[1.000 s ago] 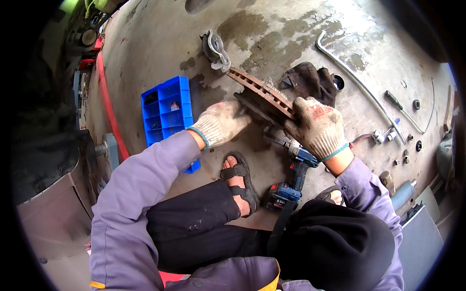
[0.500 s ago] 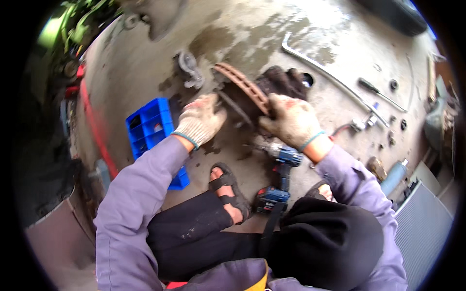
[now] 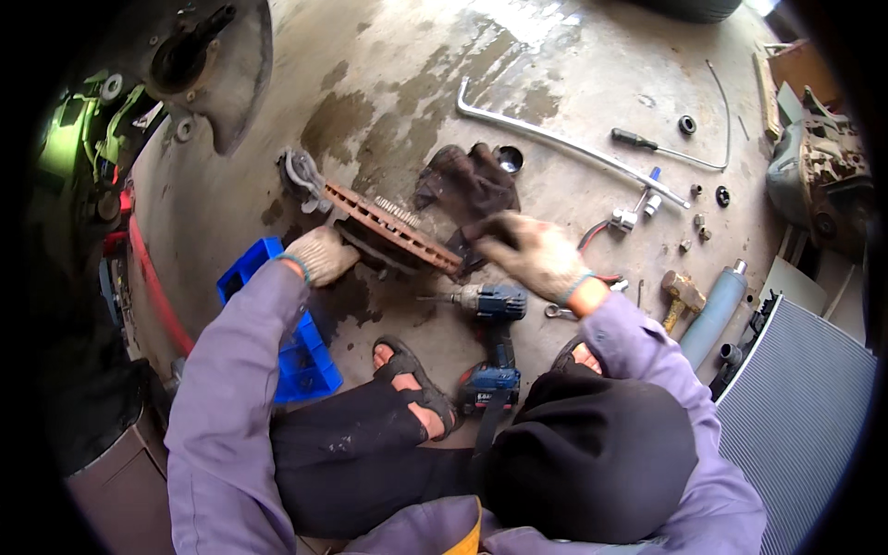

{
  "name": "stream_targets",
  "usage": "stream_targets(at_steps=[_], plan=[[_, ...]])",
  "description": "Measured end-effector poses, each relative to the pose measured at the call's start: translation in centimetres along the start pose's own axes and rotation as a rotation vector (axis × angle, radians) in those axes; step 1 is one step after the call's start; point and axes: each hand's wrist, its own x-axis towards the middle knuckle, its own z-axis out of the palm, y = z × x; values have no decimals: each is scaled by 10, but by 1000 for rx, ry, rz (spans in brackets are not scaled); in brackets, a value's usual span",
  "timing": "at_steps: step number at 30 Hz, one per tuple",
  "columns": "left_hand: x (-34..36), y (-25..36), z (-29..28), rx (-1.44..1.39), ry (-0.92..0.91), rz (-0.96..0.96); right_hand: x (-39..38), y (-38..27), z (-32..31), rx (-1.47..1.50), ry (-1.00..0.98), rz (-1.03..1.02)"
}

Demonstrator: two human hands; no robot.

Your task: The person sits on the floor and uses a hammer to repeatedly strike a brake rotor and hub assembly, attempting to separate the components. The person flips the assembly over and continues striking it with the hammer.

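Vented brake disc [image 3: 398, 229]: tilted, rusty rim uppermost, between both gloved hands
Left hand [image 3: 319, 257]: fingers curled at the disc's left part; cannot tell how firmly they grip
Right hand [image 3: 538, 254]: fingers half-curled, parted, nothing held, just beside the disc's right end
Cordless driver [image 3: 495, 302]: pale lettering on its battery pack [image 3: 490, 393]
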Motion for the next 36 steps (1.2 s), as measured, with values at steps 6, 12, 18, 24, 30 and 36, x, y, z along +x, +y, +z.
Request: stream_targets(at_steps=[6, 12, 18, 24, 30, 36], plan=[[-4, 14, 28, 88, -45, -318, -80, 71, -16, 187, 181, 387], [-10, -2, 37, -20, 130, -290, -120, 106, 18, 54, 200, 274], [30, 33, -69, -251, 33, -681, -165, 129, -24, -119, 341, 466], [100, 51, -150, -117, -34, -432, -227, 152, -64, -208, 538, 635], [164, 83, -172, -141, -50, -423, -255, 162, -48, -326, 593, 804], [215, 87, -163, -9, -160, -389, -233, 179, -25, -529, 568, 919]])
